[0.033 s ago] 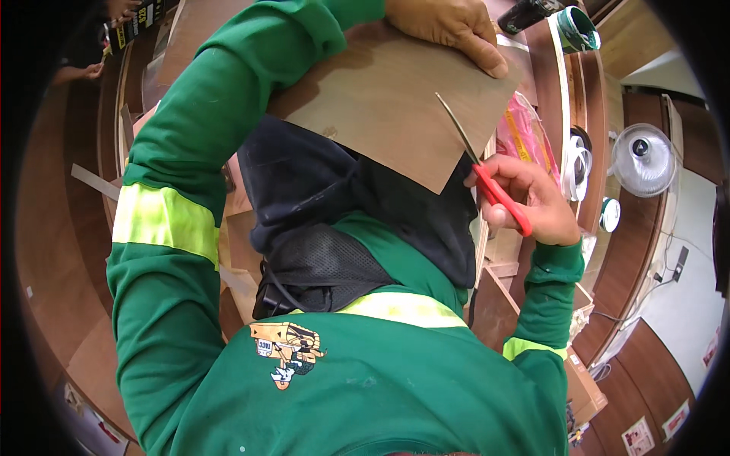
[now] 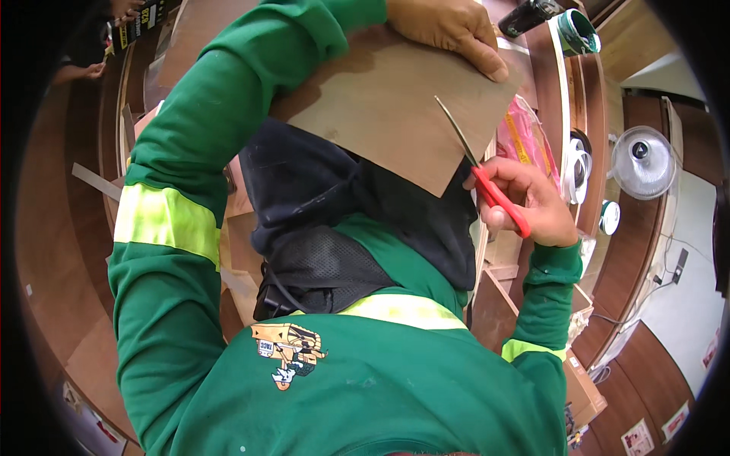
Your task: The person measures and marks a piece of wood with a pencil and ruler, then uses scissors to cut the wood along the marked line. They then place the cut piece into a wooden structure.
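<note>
A brown sheet [image 2: 395, 114] with a pointed lower corner lies over dark navy cloth [image 2: 296, 175] in front of my body. My left hand [image 2: 449, 30] grips the sheet's upper edge, thumb on top. At the right, my right hand [image 2: 532, 205] holds scissors with red handles [image 2: 498, 196]. Their metal blades reach over the sheet near its right side. A crumpled pink plastic bag [image 2: 525, 137] lies just beyond the sheet, behind the scissors.
At the upper right are a black cylindrical container [image 2: 525, 19], green tub [image 2: 574, 34], white coiled strips [image 2: 578, 171] and fan [image 2: 640, 159]. Boards and boxes [image 2: 494, 311] surround me. Another person's hands [image 2: 93, 70] show at the upper left by a black box [image 2: 141, 26].
</note>
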`<act>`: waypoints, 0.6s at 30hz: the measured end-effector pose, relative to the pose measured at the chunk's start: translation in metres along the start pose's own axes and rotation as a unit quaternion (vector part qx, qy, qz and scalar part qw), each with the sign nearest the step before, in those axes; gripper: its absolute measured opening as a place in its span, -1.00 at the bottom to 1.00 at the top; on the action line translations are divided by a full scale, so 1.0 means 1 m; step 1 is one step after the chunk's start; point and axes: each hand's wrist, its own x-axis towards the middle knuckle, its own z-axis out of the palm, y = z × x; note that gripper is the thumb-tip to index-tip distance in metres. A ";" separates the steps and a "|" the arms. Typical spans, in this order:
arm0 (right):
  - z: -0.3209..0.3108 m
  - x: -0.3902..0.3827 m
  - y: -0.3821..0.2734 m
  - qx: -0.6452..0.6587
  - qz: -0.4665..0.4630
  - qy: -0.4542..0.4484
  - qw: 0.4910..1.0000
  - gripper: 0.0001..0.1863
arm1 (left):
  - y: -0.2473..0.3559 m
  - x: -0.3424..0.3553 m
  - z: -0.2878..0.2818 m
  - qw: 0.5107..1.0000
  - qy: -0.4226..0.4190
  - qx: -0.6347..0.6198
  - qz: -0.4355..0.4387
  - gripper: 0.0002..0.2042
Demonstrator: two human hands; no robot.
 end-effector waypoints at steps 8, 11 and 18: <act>0.011 0.008 -0.016 -0.055 0.014 -0.016 0.998 -0.57 | -0.011 0.009 0.016 0.995 -0.039 -0.087 0.014 -0.37; 0.012 -0.009 -0.017 -0.105 -0.028 0.026 0.994 -0.47 | -0.007 -0.011 -0.006 0.999 0.014 0.012 -0.035 -0.42; -0.013 -0.039 0.077 0.089 -0.066 0.294 0.949 -0.55 | -0.040 -0.125 -0.098 0.940 0.225 0.255 0.012 -0.61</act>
